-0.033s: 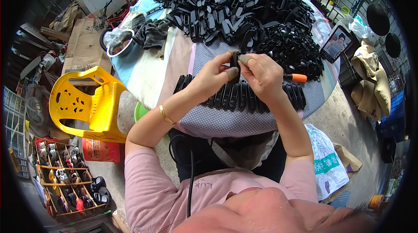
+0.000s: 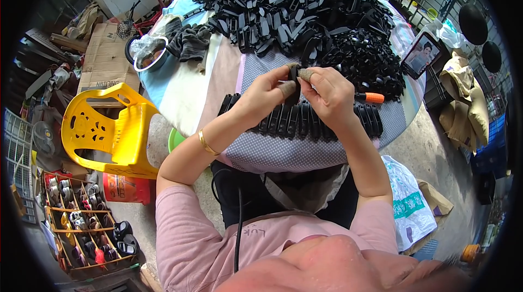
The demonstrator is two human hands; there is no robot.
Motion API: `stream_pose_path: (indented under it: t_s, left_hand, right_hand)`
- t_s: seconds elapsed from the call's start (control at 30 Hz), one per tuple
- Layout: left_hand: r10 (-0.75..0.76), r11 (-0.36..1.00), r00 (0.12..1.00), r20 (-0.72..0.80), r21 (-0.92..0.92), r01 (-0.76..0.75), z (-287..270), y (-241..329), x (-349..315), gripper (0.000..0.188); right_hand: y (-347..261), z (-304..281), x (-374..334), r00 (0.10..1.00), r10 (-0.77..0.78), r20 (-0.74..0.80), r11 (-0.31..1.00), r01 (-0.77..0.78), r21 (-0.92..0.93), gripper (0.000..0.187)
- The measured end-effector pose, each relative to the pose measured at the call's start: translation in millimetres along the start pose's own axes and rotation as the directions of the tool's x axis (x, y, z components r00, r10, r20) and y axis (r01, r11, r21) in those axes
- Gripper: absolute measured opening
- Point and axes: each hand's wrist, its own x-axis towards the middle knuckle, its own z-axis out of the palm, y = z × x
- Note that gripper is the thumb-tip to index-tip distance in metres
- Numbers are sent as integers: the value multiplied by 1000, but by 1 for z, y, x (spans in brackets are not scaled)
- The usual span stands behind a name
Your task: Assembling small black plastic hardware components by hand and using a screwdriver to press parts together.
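Above the near part of the round table, both hands meet at a small black plastic piece [image 2: 295,95]. My left hand [image 2: 267,93] grips it between thumb and fingers. From the other side, the closed fingertips of my right hand [image 2: 329,93] press at its upper end. Tan coverings wrap some of my fingertips. Just below the hands runs a row of black plastic pieces [image 2: 283,123] standing side by side, partly hidden by my right wrist. Beyond lies a big heap of long black pieces [image 2: 283,14], with a pile of smaller black parts [image 2: 365,63] at its right.
An orange-handled tool [image 2: 373,97] lies right of my right hand. A propped screen [image 2: 422,55] stands at the table's right edge. Far left on the table are a bowl [image 2: 151,63] and dark gloves [image 2: 188,41]. A yellow chair [image 2: 133,128] stands left, above a shoe rack [image 2: 81,232].
My left thumb has shifted slightly left on the black piece. Otherwise the hands and the things around them stay in place.
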Motion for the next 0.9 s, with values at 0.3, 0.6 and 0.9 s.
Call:
stream_pose_path:
  t_s: [0.3,0.6,0.9]
  left_hand:
    - [-128,946,992,16,-300,127,-5,7,-2,29]
    - [-153,984,985,83,-83,160,-40,29,-6,36]
    - [-387,892,902,-190,172,418,-136,4,-51,30]
  right_hand:
    - [-13,0,1,988,38,148,994,-52,94,16]
    - [5,-6,7,965,166,203,957,-207,202,23]
    - [41,-17,-12,584,639,501,753,-342,-562,14]
